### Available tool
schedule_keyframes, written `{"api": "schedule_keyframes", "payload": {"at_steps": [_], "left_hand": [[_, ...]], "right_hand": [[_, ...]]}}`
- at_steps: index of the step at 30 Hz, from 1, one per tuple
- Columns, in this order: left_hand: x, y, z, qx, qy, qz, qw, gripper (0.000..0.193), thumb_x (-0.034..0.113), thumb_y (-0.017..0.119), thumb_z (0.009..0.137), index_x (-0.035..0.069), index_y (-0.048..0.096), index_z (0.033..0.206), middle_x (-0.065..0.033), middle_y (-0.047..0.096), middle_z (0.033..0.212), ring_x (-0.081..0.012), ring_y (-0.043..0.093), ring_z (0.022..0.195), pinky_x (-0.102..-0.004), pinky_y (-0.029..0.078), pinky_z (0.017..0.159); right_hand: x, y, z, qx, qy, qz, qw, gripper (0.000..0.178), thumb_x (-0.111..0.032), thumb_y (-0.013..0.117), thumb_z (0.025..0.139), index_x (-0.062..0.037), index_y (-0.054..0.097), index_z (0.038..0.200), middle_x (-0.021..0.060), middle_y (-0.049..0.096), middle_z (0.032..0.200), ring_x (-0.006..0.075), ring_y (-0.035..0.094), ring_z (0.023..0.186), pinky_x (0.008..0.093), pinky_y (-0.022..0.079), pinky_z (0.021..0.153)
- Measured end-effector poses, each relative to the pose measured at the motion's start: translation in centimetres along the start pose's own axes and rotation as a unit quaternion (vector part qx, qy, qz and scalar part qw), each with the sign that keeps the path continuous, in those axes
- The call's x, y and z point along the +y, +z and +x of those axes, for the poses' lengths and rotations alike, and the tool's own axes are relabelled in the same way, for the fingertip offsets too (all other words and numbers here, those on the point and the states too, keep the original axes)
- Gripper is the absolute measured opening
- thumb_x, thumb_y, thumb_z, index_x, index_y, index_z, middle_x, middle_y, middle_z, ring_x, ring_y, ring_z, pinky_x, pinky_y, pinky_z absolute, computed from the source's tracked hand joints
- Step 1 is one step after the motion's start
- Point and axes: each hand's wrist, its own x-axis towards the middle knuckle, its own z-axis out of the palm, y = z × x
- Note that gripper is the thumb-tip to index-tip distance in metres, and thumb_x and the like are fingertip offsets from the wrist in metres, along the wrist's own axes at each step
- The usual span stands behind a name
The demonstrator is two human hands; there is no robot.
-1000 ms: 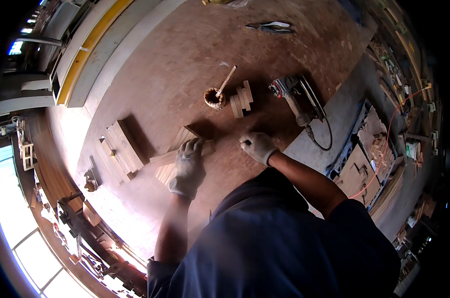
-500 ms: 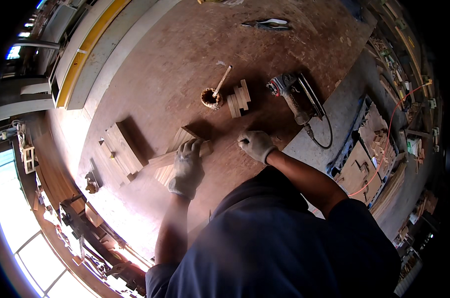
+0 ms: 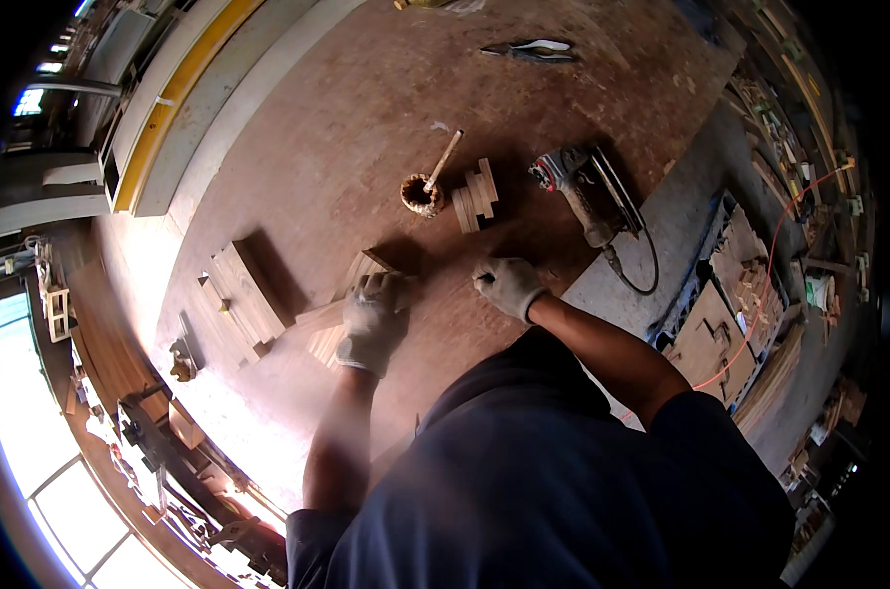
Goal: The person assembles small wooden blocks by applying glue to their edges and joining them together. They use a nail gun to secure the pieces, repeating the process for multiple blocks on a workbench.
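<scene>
My left hand (image 3: 376, 319), in a pale work glove, lies over a small group of wooden pieces, its fingers curled over the end of a wooden strip (image 3: 319, 316). Beyond the fingers an angled wooden block (image 3: 365, 265) shows; the glove hides where the pieces meet. My right hand (image 3: 510, 289), gloved too, hovers near the table's front edge with its fingers pinched together. Whatever they hold, if anything, is too small to make out. A crusted round pot (image 3: 420, 196) with a stick (image 3: 444, 159) in it stands ahead, next to a stack of notched wooden pieces (image 3: 475, 199).
A nail gun (image 3: 582, 196) with a black hose rests at the right on the brown tabletop (image 3: 317, 167). Longer wooden blocks (image 3: 244, 294) lie at the left, near a small metal tool (image 3: 182, 358). Dark pliers-like tools (image 3: 533, 49) lie far back. An orange hose (image 3: 771, 265) crosses the right side.
My left hand has shifted slightly right along the wooden strip, its fingers curling more over the end. My right hand has stayed nearly in place, still pinched.
</scene>
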Motion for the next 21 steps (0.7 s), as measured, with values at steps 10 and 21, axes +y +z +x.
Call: {"api": "schedule_keyframes", "payload": {"at_steps": [10,21], "left_hand": [[-0.3,-1.6,-0.1,-0.071,-0.029,0.026,0.997,0.069,0.028,0.088,0.079,0.008,0.062,0.140,-0.0215,0.067,0.136,-0.0449,0.060,0.129,-0.0551,0.047,0.112],[-6.2,-5.0,3.7,-0.257,-0.270,-0.004,0.928,0.063,0.062,0.040,0.111,0.016,0.061,0.149,-0.0236,0.069,0.141,-0.0432,0.068,0.124,-0.0518,0.050,0.110]], "right_hand": [[-0.4,-0.2,-0.3,0.008,-0.011,0.017,1.000,0.014,-0.025,0.074,0.095,-0.0113,0.076,0.095,0.0140,0.079,0.094,0.0365,0.076,0.091,0.0473,0.060,0.083],[-6.0,5.9,-3.0,-0.269,-0.007,0.159,0.950,0.032,-0.027,0.075,0.100,-0.0026,0.075,0.121,0.0157,0.080,0.110,0.0273,0.077,0.103,0.0414,0.062,0.088]]}}
